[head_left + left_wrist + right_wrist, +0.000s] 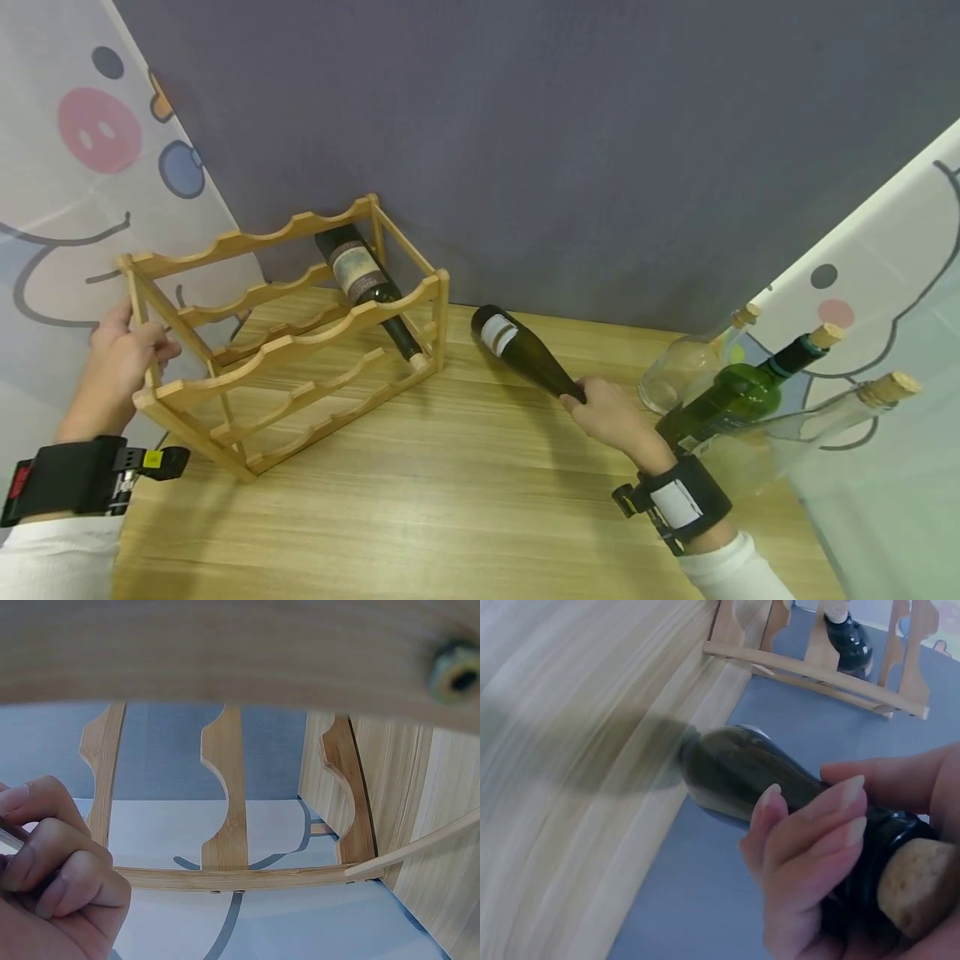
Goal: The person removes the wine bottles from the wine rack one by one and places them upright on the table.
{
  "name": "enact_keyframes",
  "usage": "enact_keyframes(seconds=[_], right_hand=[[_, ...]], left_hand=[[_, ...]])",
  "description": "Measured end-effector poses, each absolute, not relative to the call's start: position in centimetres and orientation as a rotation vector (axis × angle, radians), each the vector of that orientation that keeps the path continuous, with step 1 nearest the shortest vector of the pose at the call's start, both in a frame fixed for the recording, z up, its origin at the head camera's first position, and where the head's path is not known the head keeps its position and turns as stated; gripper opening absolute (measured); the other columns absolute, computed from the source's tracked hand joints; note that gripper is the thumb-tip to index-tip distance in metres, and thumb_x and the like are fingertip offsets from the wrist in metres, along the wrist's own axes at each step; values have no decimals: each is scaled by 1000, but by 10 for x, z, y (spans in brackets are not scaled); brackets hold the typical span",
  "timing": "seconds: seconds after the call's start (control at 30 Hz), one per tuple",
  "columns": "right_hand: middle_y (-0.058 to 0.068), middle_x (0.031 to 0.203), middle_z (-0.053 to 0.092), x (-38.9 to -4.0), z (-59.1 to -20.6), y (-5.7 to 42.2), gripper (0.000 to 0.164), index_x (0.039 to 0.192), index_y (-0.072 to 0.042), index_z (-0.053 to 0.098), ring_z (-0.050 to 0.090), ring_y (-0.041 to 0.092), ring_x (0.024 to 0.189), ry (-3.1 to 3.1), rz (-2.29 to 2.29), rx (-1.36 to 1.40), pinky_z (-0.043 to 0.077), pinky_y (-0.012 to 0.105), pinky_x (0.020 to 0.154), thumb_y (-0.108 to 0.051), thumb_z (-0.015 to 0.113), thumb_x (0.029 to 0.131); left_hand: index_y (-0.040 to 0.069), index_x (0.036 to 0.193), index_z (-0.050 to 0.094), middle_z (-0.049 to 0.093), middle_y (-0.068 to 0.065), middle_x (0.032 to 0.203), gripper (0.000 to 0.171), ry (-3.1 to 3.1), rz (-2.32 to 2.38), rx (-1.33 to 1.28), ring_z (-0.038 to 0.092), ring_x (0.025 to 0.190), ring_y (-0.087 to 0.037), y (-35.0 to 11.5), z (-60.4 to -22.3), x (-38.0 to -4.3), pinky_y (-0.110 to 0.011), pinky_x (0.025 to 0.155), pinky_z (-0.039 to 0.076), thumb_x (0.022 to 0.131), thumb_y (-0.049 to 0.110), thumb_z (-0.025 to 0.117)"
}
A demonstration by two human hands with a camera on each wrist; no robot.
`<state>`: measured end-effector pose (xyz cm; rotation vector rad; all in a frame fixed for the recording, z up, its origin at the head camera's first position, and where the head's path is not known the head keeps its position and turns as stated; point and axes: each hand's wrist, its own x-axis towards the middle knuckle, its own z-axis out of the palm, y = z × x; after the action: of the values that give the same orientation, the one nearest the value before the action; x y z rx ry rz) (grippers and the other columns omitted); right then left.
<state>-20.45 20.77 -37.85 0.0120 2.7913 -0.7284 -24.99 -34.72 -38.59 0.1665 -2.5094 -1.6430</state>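
A dark green wine bottle (534,357) with a pale label slants over the table, its neck in the grip of my right hand (611,417). In the right wrist view the fingers curl round that neck, and a cork (919,889) shows at its end. My left hand (123,358) grips the left end post of a wooden wine rack (288,343). In the left wrist view the left hand's fingers (71,877) are curled beside the rack's scalloped rails. Another wine bottle (356,271) with a cream label lies in the rack's right end, neck slanting down toward the front.
At the right stand a green corked bottle (738,396) and two clear corked bottles, one behind (686,367) and one in front (806,433), close to my right forearm. A grey wall panel (525,150) rises behind the wooden table (420,517). Printed side panels flank it.
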Motion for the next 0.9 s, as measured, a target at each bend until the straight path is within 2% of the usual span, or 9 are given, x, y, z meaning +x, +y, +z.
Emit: enact_keyframes(seconds=[0.13, 0.27, 0.33, 0.5, 0.57, 0.63, 0.73, 0.83, 0.9], right_hand=[[9, 81, 62, -200, -375, 204, 41, 123, 5, 60, 50, 18, 60, 2869, -693, 19, 36, 29, 53, -26, 57, 96], [9, 76, 67, -197, -371, 201, 46, 123, 6, 60, 49, 16, 53, 2949, -691, 27, 36, 28, 49, -26, 64, 91], [7, 73, 68, -195, -368, 201, 46, 122, 5, 61, 50, 15, 53, 2974, -700, 38, 36, 28, 49, -27, 67, 90], [4, 58, 59, -190, -355, 202, 47, 125, 0, 61, 44, 13, 47, 2985, -760, 59, 33, 27, 46, -27, 70, 88], [7, 65, 64, -189, -351, 205, 47, 126, -2, 61, 43, 13, 45, 3002, -789, 45, 33, 28, 45, -27, 71, 87], [14, 78, 71, -188, -348, 207, 49, 128, -3, 61, 47, 15, 46, 3024, -810, 31, 36, 30, 46, -27, 73, 87], [21, 107, 73, -188, -346, 211, 50, 128, -7, 62, 67, 25, 65, 3073, -857, 19, 49, 36, 55, -28, 75, 85], [20, 112, 72, -190, -350, 214, 47, 125, -10, 64, 72, 30, 83, 3122, -958, 34, 54, 38, 62, -28, 77, 83], [17, 110, 73, -192, -355, 215, 45, 122, -10, 64, 71, 22, 80, 3150, -1072, 70, 53, 34, 61, -28, 79, 83]], left_hand=[[11, 159, -1, 50, 12, 90, 69, -2469, -1717, 176, 52, 71, 1, -347, -384, -249, -16, 59, 43, 99, 9, 34], [9, 158, -4, 52, 11, 80, 71, -2386, -1828, 183, 54, 69, 2, -348, -384, -248, -14, 58, 43, 98, 8, 35], [9, 158, -4, 51, 10, 81, 72, -2368, -1859, 181, 54, 68, 1, -348, -384, -248, -15, 57, 43, 98, 7, 36], [13, 159, 0, 49, 10, 89, 70, -2457, -1751, 190, 53, 70, 1, -347, -385, -249, -17, 58, 43, 99, 9, 35], [13, 159, 2, 48, 9, 90, 69, -2464, -1733, 193, 53, 70, 1, -347, -385, -250, -17, 58, 44, 99, 9, 35], [12, 159, 3, 48, 7, 89, 68, -2429, -1781, 184, 53, 70, 0, -348, -385, -250, -17, 58, 43, 98, 8, 35], [11, 159, 2, 49, 6, 87, 70, -2364, -1864, 178, 53, 69, -1, -348, -385, -250, -17, 56, 43, 98, 7, 36], [12, 159, 0, 50, 6, 85, 71, -2342, -1895, 188, 53, 69, -1, -347, -385, -250, -17, 57, 43, 98, 7, 36], [12, 159, -1, 50, 7, 85, 71, -2346, -1893, 196, 53, 69, 0, -347, -385, -250, -16, 57, 43, 98, 7, 36]])
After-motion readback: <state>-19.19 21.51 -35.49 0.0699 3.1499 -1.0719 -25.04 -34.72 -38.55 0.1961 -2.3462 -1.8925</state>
